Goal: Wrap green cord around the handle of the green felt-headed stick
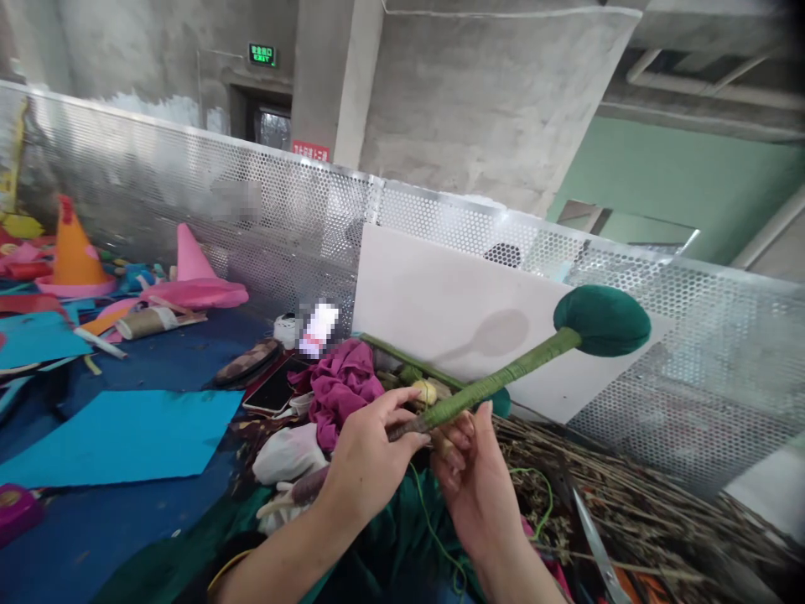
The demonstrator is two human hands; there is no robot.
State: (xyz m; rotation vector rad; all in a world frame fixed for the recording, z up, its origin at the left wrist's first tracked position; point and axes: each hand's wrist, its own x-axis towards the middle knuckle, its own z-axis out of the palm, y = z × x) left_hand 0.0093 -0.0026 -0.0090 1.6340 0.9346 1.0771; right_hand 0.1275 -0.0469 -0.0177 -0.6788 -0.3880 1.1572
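Observation:
A stick wrapped in green thread (484, 387) slants up to the right, ending in a padded dark green oval head (604, 320). My left hand (371, 457) pinches the stick near its bare brown lower end. Just beneath the wrapped part, my right hand (475, 486) has curled fingers and a raised thumb, with loose green thread (548, 482) running by it. Exactly how the fingers hold the thread is partly hidden. A small yellow ball (426, 392) shows behind the left fingertips. Dark green cloth (396, 537) lies below both hands.
Dry stalks (629, 495) and scissors (594, 537) lie at the right. Magenta cloth (345, 382), a phone (277, 387) and a checked pouch (248, 362) sit left of centre. A blue sheet (126, 436) covers some table. Behind stand a white board (440, 285) and perforated metal panel (283, 210).

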